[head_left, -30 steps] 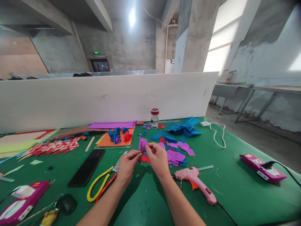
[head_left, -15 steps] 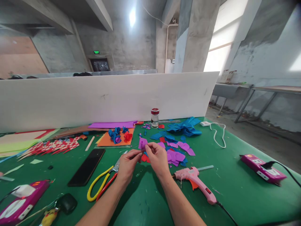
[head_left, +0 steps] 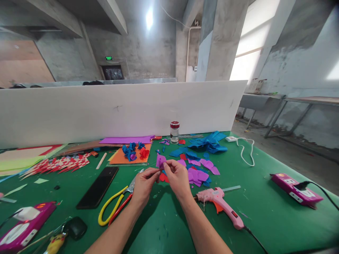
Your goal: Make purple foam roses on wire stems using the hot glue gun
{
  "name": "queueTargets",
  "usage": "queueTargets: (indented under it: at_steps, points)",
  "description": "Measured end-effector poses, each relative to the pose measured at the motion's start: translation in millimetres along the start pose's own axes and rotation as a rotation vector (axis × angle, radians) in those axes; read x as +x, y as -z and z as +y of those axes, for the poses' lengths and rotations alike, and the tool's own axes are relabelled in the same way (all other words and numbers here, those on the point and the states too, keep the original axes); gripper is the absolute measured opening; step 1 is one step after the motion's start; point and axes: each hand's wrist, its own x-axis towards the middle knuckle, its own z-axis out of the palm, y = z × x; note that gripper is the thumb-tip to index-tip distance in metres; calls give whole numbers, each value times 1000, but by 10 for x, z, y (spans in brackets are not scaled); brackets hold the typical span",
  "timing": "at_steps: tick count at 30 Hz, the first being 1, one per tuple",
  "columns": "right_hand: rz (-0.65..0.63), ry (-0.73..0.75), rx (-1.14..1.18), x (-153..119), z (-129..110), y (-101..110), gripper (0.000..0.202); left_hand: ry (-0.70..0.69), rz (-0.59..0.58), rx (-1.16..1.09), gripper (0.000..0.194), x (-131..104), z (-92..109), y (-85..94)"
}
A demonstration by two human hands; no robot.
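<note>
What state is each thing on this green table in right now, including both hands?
Left hand: shut on the purple paper flower, pinching its base.
Right hand: shut on the purple paper flower.
Purple paper flower: rolled, held above the table.
Scissors: lying flat, blades closed.
Glue gun: lying on its side, cord attached.
Glass jar: upright, red lid on.
Phone: lying flat, screen dark.
</note>
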Motion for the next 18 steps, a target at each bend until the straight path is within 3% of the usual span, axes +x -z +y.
queueTargets:
  at_steps: [18]
  points:
    - [-9,1,1,-9,-14,-5,21,-7,-9,11,11,-4,0,4]
